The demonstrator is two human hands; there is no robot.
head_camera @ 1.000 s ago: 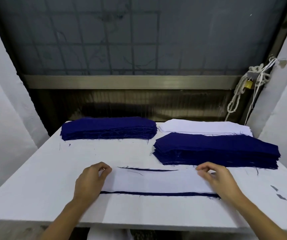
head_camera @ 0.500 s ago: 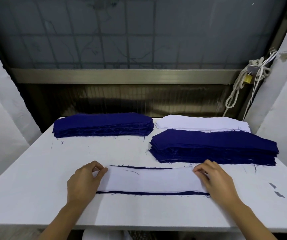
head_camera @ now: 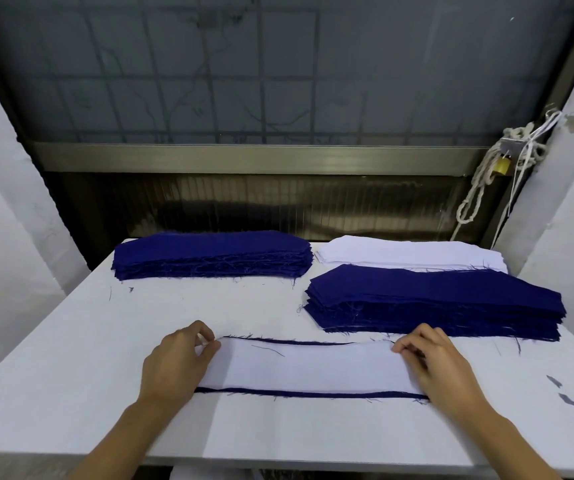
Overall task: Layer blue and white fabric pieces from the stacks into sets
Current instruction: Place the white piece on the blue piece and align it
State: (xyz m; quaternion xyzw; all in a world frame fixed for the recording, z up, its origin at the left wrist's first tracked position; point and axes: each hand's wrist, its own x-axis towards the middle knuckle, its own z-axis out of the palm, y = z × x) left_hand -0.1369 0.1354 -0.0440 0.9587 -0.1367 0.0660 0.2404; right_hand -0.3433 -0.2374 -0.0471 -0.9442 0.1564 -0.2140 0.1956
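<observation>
White fabric piece (head_camera: pixel 308 367), low centre of the frame, flat on top of a blue fabric piece (head_camera: pixel 310 394) visible only as thin dark strips along the near and far edges. Probably very light, thin and limp. Likely to sag or fold if lifted by one end, and to slide over the blue layer at a small push. Frayed cut edges, prone to shedding threads. Best taken at both short ends at once and kept taut between them.

At the left end, left hand (head_camera: pixel 174 365), fingers curled, thumb and forefinger pinching the far corner of the white layer. Mid-piece, a loose dark thread (head_camera: pixel 268 349) lying on the white. At the right end, right hand (head_camera: pixel 441 368), fingers bent and bunched, tips closed on the far right corner in what looks like a pinch.

Underneath, white table (head_camera: pixel 71 358), smooth-looking, judged low in grip and so easy for sliding layers into line. Towards the back left of the tabletop, left blue stack (head_camera: pixel 213 252), ragged at the sides. To its right at the back, white stack (head_camera: pixel 407 252). Directly in front of that, right blue stack (head_camera: pixel 434 299), near the right hand. Far right on the table, two small grey scraps (head_camera: pixel 569 400). Behind, a mesh-covered window. Upper right, white rope with a brass padlock (head_camera: pixel 502 166).
</observation>
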